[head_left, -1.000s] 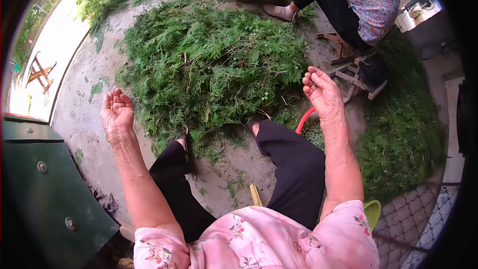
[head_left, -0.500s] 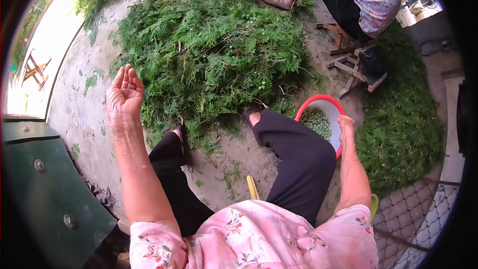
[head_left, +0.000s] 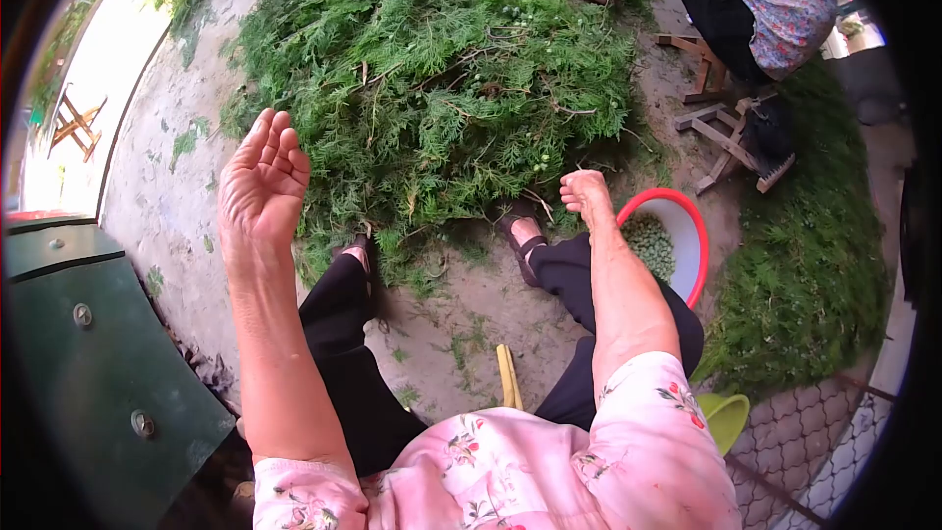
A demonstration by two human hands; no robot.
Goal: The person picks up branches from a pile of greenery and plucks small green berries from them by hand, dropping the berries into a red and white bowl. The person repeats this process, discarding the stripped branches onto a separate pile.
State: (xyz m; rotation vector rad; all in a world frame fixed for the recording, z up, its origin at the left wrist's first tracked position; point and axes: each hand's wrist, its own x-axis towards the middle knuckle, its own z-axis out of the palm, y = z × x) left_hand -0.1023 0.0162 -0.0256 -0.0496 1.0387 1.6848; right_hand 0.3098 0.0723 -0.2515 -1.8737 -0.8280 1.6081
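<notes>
My left hand (head_left: pixel 266 177) is raised at the left edge of a heap of green conifer sprigs (head_left: pixel 442 108). Its palm faces up, and the loosely bent fingers hold nothing that I can see. Over the near right edge of the heap is my right hand (head_left: pixel 586 194), fingers curled inward; what they hold, if anything, is hidden. Just right of that wrist stands a red-rimmed white basin (head_left: pixel 695 236), partly behind my forearm. Small pale green cones or berries (head_left: pixel 649 243) lie in it.
Another person (head_left: pixel 785 10) sits at the upper right near wooden folding stools (head_left: pixel 721 142). More greenery (head_left: pixel 805 265) covers the ground at right. A yellow-green container (head_left: pixel 724 419) is by my right elbow, a dark green panel (head_left: pixel 108 363) at left.
My right hand has left the basin's rim and moved left to the heap's edge. My left hand stays raised, its fingers still loosely bent. The view has shifted slightly.
</notes>
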